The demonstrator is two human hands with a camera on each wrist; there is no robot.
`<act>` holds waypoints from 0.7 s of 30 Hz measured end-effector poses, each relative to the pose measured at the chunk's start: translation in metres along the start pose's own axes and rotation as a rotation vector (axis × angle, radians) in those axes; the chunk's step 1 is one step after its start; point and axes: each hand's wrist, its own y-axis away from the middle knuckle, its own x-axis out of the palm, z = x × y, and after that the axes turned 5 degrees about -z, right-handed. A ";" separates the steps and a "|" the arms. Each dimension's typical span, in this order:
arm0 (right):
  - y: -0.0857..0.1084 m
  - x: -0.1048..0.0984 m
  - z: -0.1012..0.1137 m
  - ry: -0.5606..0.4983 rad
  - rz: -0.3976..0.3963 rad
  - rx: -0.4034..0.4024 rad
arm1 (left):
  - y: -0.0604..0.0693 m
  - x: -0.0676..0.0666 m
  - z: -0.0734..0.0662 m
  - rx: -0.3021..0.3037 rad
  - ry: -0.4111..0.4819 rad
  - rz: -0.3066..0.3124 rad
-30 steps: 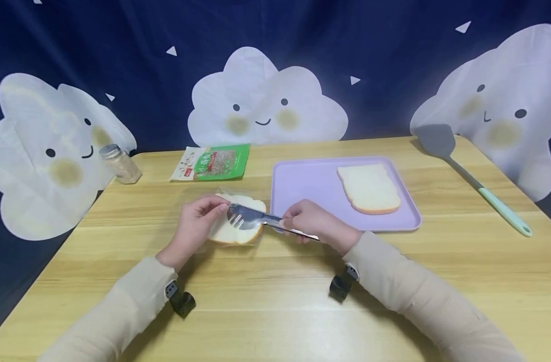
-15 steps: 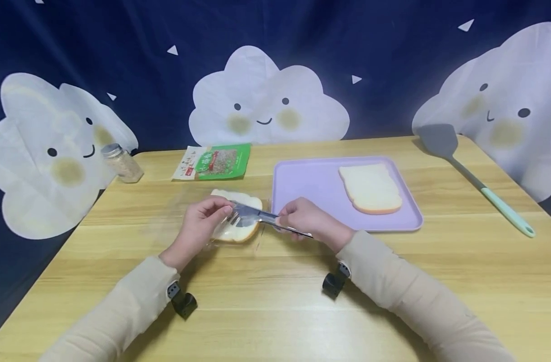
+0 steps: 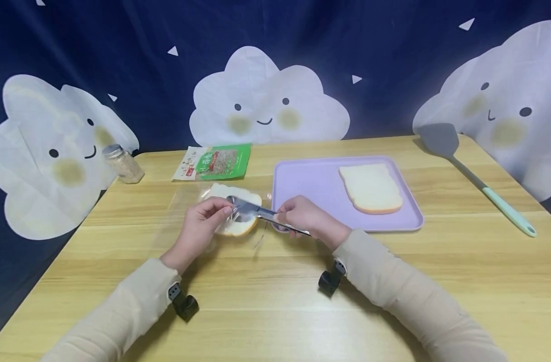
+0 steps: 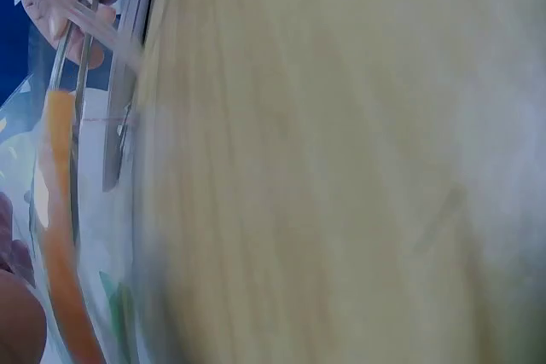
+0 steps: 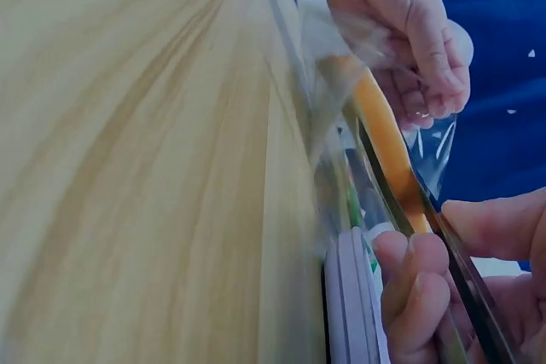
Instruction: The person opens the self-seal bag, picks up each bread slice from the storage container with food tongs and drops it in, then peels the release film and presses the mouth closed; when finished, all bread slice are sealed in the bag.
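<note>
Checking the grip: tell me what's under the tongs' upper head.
A bread slice shows around the tongs; the part directly beneath is covered, and the left hand hides some too.

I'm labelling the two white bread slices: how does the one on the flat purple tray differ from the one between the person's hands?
The white square slice on the purple rectangular tray is unwrapped; the second white slice is in clear plastic film. The tray slice shows its whole face; the other is partly covered by silver metal tongs in the right hand. Both have white faces and orange-brown crusts.
</note>
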 end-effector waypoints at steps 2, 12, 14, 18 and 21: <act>-0.001 0.001 0.000 0.009 -0.003 0.004 | -0.001 0.000 0.001 -0.005 -0.008 -0.007; -0.001 -0.002 0.002 0.046 0.038 -0.012 | -0.005 -0.002 0.002 -0.070 -0.056 -0.080; -0.002 -0.005 0.003 0.064 0.057 -0.018 | -0.006 -0.002 0.002 -0.077 -0.044 -0.078; -0.004 -0.005 0.006 0.121 0.066 -0.017 | -0.005 0.001 0.003 -0.043 -0.017 -0.040; -0.003 -0.001 0.008 0.145 0.067 -0.006 | -0.003 0.005 0.002 -0.004 -0.027 0.013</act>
